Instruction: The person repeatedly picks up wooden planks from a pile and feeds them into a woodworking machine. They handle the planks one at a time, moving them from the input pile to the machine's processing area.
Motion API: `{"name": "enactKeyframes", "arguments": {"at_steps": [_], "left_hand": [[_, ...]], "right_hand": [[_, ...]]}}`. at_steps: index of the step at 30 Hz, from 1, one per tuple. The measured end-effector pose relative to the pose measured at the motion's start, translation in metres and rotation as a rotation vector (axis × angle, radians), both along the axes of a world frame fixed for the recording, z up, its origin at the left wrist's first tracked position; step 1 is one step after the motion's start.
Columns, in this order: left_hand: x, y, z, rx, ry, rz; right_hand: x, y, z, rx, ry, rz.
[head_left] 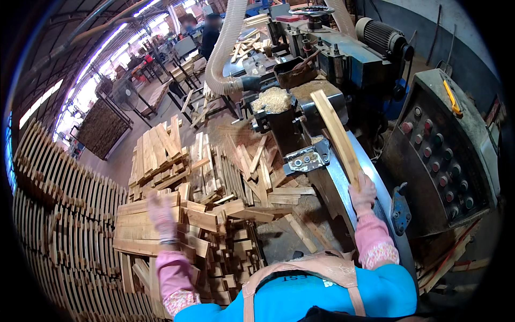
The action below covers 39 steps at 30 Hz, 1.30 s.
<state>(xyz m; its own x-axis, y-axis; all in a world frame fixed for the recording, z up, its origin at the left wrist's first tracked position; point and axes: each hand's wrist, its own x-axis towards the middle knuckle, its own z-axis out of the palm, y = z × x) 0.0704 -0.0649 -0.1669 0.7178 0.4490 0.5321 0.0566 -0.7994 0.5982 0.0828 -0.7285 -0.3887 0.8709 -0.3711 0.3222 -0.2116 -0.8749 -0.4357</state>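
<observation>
Hands far apart: the right hand (pixel 364 192) is closed around the near end of a long wooden strip (pixel 337 131), while the left hand (pixel 162 214), blurred, is over a stack of boards (pixel 140 228); whether it touches one or how far its fingers are spread, I cannot tell. The strip lies lengthwise along the steel machine bed (pixel 378 185), its far end beside a dark metal block near a heap of sawdust (pixel 272 100). Just left of the strip, a metal bracket (pixel 308 157) stands at the bed's edge, and a blue fitting (pixel 401 212) sits on the opposite edge, near the right forearm. Loose offcuts (pixel 260 166) lie jumbled between the board stack and the machine, covering much of the floor there. Tall rows of stacked slats (pixel 59 214) close off the left side. On the right rises a control panel (pixel 440 155) with coloured buttons, a yellow knife (pixel 452 98) resting on top. Beyond the sawdust, a ribbed hose (pixel 217 64) curves down, and a motor (pixel 381 35) sits atop the machine. Farther back are a standing fan (pixel 125 95) and another person (pixel 211 35) in dark clothing.
</observation>
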Motion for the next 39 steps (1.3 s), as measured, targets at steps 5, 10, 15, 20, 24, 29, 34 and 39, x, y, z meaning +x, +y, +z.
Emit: {"name": "enactKeyframes", "arguments": {"at_steps": [5,10,15,20,24,29,34,39], "left_hand": [[-0.083,0.14,0.012,-0.357,0.132,0.982],[-0.178,0.291,-0.089,-1.155,-0.092,0.68],[-0.175,0.324,-0.089,-1.305,-0.004,0.363],[-0.127,0.188,-0.005,-0.94,-0.274,0.7],[-0.093,0.058,0.08,-0.829,-0.43,0.344],[0.001,-0.06,0.039,-0.986,-0.446,-0.231],[0.056,-0.273,-0.005,-1.195,-0.182,-0.375],[0.025,-0.388,-0.06,-1.404,0.359,-0.796]], "right_hand": [[-0.147,-0.011,0.046,0.01,0.382,0.023],[-0.256,-0.028,0.038,-0.148,0.171,-0.027],[-0.192,-0.025,0.027,-0.114,0.084,-0.006],[-0.072,-0.022,0.009,-0.265,0.105,0.01],[0.02,-0.01,-0.005,-0.252,0.095,0.123],[0.066,0.083,0.081,0.644,0.339,0.341],[-0.009,0.176,0.147,0.27,-0.106,0.922],[-0.106,0.078,0.061,0.273,-0.079,0.352]]}}
